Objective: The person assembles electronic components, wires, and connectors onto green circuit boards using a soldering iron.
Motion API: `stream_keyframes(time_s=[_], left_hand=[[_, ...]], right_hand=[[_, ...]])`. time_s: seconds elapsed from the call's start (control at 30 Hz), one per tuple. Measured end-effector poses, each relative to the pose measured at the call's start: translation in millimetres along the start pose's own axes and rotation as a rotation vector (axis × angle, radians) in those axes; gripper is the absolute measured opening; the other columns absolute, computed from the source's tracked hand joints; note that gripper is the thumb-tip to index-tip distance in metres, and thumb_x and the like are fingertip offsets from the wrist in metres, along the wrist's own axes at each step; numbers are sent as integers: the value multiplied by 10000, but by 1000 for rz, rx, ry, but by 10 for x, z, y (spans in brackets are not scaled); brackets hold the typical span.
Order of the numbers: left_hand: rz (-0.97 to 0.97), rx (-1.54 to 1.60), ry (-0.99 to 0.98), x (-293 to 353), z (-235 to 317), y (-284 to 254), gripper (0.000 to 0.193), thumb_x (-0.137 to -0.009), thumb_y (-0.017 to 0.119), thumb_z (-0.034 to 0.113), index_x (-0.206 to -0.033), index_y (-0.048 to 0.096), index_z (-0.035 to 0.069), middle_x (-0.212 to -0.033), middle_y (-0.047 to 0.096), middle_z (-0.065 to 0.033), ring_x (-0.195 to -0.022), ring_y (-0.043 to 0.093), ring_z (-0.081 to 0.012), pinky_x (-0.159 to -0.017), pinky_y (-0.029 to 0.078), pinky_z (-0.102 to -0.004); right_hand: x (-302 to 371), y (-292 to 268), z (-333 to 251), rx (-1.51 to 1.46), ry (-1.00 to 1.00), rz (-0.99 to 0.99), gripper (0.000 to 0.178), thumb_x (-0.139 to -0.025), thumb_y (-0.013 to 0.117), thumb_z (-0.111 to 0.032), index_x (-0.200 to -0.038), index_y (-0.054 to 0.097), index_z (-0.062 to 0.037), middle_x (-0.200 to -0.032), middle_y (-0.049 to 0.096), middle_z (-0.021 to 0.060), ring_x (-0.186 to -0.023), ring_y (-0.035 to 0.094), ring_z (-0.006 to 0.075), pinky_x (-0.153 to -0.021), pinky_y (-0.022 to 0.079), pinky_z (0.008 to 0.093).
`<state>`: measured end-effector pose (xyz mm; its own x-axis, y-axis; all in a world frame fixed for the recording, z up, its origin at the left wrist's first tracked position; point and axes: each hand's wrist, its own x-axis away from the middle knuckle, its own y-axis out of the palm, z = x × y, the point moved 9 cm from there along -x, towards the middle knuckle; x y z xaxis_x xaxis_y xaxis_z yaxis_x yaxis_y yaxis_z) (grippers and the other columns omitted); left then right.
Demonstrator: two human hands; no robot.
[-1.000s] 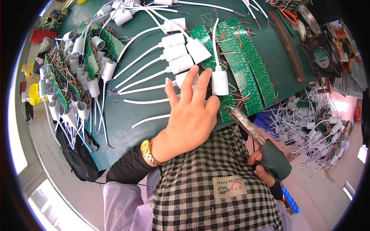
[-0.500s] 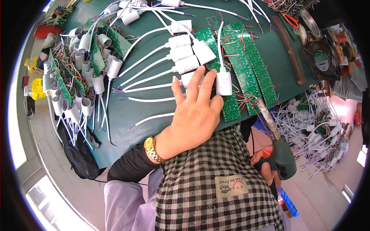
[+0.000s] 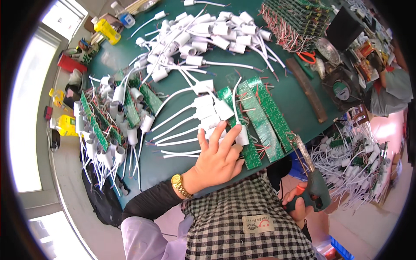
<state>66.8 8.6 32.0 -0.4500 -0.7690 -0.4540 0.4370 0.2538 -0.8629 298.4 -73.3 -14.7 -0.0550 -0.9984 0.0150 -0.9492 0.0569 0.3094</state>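
My left hand (image 3: 219,158), with a gold watch at its wrist, lies palm down with fingers spread over the near end of a row of white lamp holders (image 3: 203,112). Their white leads fan out to the left, and the holders under my fingers are partly hidden. Beside my index finger, one lamp holder (image 3: 242,135) lies across the green circuit boards (image 3: 263,123), which have red wires along them. Below the table's front edge, my right hand (image 3: 298,204) grips a dark green soldering gun (image 3: 319,190), its metal tip pointing up near the boards' lower end.
Many white lamp holders (image 3: 199,43) are heaped at the back. Boards with wired holders (image 3: 115,117) crowd the left side. To the right lie a brown bar (image 3: 307,90), orange-handled scissors (image 3: 307,57) and a fan (image 3: 341,89). More wired holders (image 3: 346,160) pile up lower right.
The view has tilted up, showing more of the table's back. The nearest lead, separate before, now lies close against its neighbour by my left hand. My right hand still holds the soldering gun.
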Motion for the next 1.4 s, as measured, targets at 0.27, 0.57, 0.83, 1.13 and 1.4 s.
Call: stream_keyframes(time_s=[0.27, 0.57, 0.83, 1.13, 1.4], left_hand=[[40, -63, -64, -429, -298, 33, 747, -763, 598, 571, -1238, 435, 17, -1408, 295, -228, -1322, 195, -476, -1014, 45, -679], [26, -415, -21, -1737, -1564, 61, 278, -768, 548, 21, -1032, 571, 105, -1076, 566, -51, -1052, 531, -263, -851, 422, -408], [330, 208, 144, -1788, -1502, -462, 313, -819, 577, 21, -1119, 500, 65, -1056, 527, -125, -969, 532, -258, -816, 431, -353], [236, 700, 193, -924, -10, -1387, 282, -727, 564, -44, -994, 476, -14, -823, 537, -136, -667, 544, -248, -586, 455, -319], [-151, 672, -65, -302, -37, -54, 184, -725, 664, 41, -884, 573, 52, -875, 553, -92, -725, 545, -264, -629, 432, -333]], right_hand=[[-1, -22, 10, -29, -40, 40, 436, -876, 553, -226, -1207, 373, -7, -744, 532, 101, -604, 530, 178, -574, 486, 305], [39, -109, 72, -78, -46, 75, 410, -877, 539, -188, -1208, 389, 2, -740, 539, 100, -586, 540, 174, -564, 487, 301], [66, -78, 18, -76, -70, 110, 414, -881, 543, -193, -1211, 387, 2, -736, 539, 102, -578, 546, 173, -550, 483, 295], [-107, -38, 144, -68, -23, 77, 472, -881, 549, -273, -1219, 358, -5, -711, 509, 100, -531, 508, 172, -488, 453, 283], [-151, 200, 90, -96, 31, -70, 425, -895, 547, -219, -1238, 392, -21, -786, 544, 102, -619, 557, 183, -585, 495, 316]])
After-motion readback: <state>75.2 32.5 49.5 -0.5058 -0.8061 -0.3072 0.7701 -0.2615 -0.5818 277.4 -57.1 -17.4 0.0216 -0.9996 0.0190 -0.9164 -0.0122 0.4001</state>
